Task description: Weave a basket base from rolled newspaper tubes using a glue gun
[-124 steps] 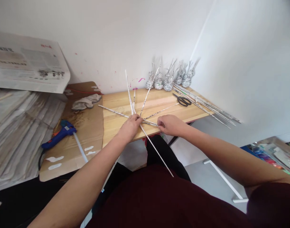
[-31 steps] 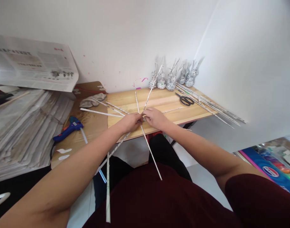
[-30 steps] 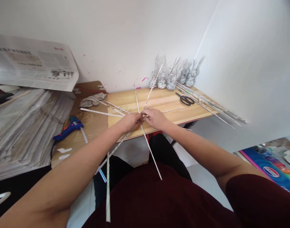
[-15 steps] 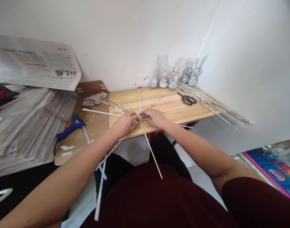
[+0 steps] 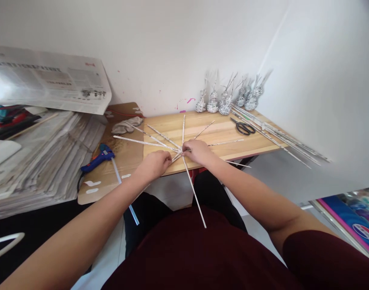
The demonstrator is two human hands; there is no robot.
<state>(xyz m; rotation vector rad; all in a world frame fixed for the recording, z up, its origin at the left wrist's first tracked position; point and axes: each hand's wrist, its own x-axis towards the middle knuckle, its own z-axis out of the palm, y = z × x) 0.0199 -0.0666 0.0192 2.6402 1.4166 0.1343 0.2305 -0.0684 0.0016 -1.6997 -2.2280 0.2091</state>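
Observation:
Several rolled newspaper sticks [image 5: 163, 134] spread out like spokes from a crossing point on the wooden table, one of them reaching over the front edge towards my lap. My right hand [image 5: 198, 152] is closed at that crossing, thumb and fingers pinching the sticks where they meet. Left of it, at the table's front edge, my left hand [image 5: 156, 163] has its fingers closed round one paper stick that points down and to the left. Part of this stick is covered by my left hand and forearm.
Black-handled scissors [image 5: 244, 127] and a bundle of long paper sticks [image 5: 277, 137] lie right. Woven paper gourd shapes [image 5: 213, 102] stand by the wall. On the left are a blue glue gun [image 5: 98, 158], a glove [image 5: 126, 125] and stacked newspapers [image 5: 57, 161].
My left hand has moved left and down, away from the crossing, along a stick. My right hand stays at the middle. A loose stick end over my lap has gone from sight.

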